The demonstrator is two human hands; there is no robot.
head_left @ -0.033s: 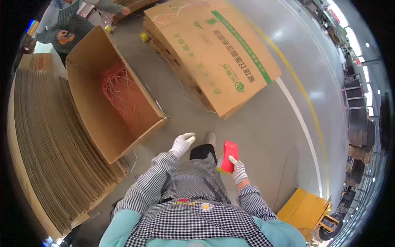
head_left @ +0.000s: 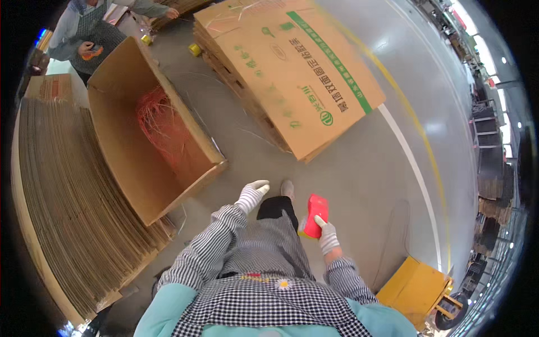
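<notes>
My right hand [head_left: 327, 234], in a striped white glove, grips a red tape dispenser [head_left: 318, 212] with yellow showing at its lower left edge. The thumb lies across the red body. My left hand [head_left: 253, 195], gloved the same way, hangs in front of my left thigh with loosely bent fingers and nothing visible in it. Ahead of it on the left stands a large open carton [head_left: 120, 151], apart from the hand. Tangled red and white strands [head_left: 160, 121] lie inside the carton.
Flattened cartons [head_left: 67, 208] form a long row at left. A stack of printed cardboard [head_left: 314, 73] sits ahead. At far left a co-worker [head_left: 98, 36] holds something orange [head_left: 92, 53]. A yellow cart [head_left: 410, 292] stands at lower right, beyond which floor lines [head_left: 415, 163] curve.
Both hands appear shifted very slightly to the right, the tape dispenser still in my right hand. Carton and cardboard stack look essentially the same.
</notes>
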